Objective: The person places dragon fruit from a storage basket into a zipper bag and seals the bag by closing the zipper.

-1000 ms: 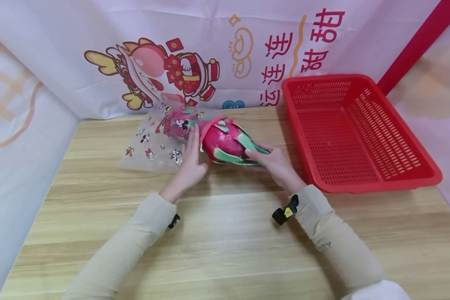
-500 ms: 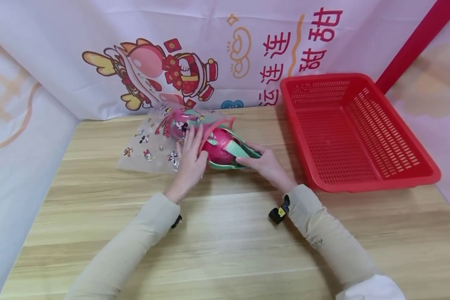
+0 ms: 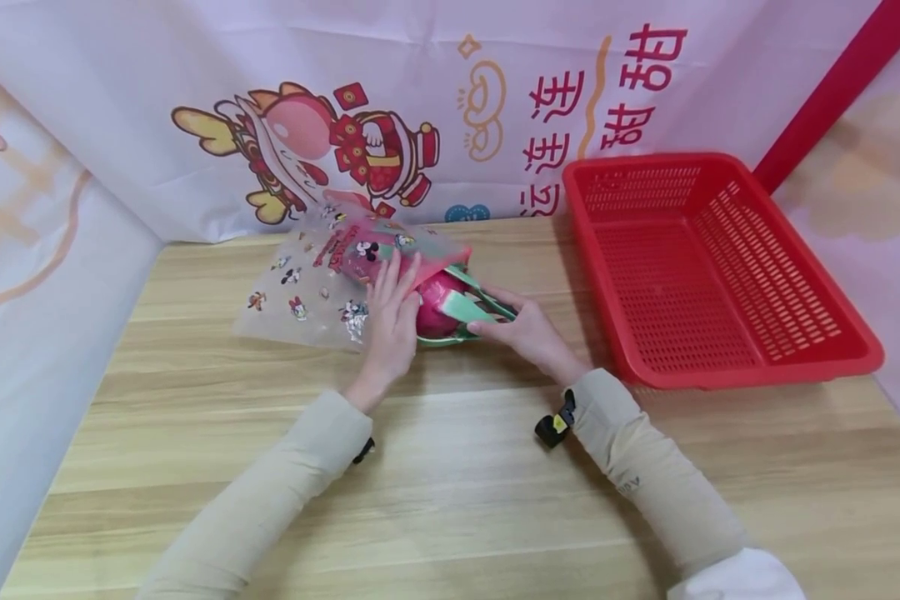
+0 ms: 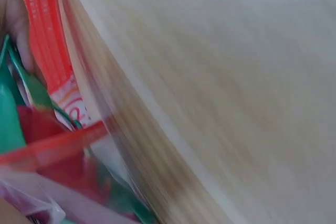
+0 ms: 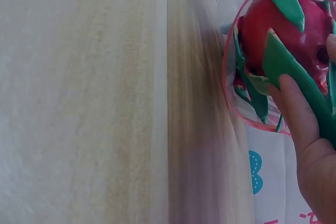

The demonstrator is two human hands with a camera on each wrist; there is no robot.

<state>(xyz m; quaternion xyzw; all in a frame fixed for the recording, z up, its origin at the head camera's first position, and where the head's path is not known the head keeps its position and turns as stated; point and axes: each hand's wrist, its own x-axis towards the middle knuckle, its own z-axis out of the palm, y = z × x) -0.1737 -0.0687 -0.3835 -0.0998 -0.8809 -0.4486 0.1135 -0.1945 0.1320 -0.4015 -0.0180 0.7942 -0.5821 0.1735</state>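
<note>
A clear plastic bag (image 3: 303, 312) with cartoon prints and a pink-red rim lies on the wooden table. One pink dragon fruit (image 3: 367, 258) shows through it at the back. At the bag's mouth lies a second dragon fruit (image 3: 437, 304), partly under the plastic, its green leaves pointing right. My left hand (image 3: 392, 333) rests on the bag beside this fruit, fingers straight across the plastic. With thumb and fingers, my right hand (image 3: 528, 329) grips the leafy end of the second fruit. In the right wrist view, the bag's rim loops around that dragon fruit (image 5: 283, 30).
A red plastic basket (image 3: 618, 333) with perforated walls stands at the right, close to my right hand. Behind the table (image 3: 450, 500) hangs a white printed cloth (image 3: 510, 50). Another cloth wall (image 3: 37, 275) borders the left side.
My right hand has moved left with the second dragon fruit, which sits deeper in the bag. The bag's rim now covers more of it. My left hand has shifted slightly right.
</note>
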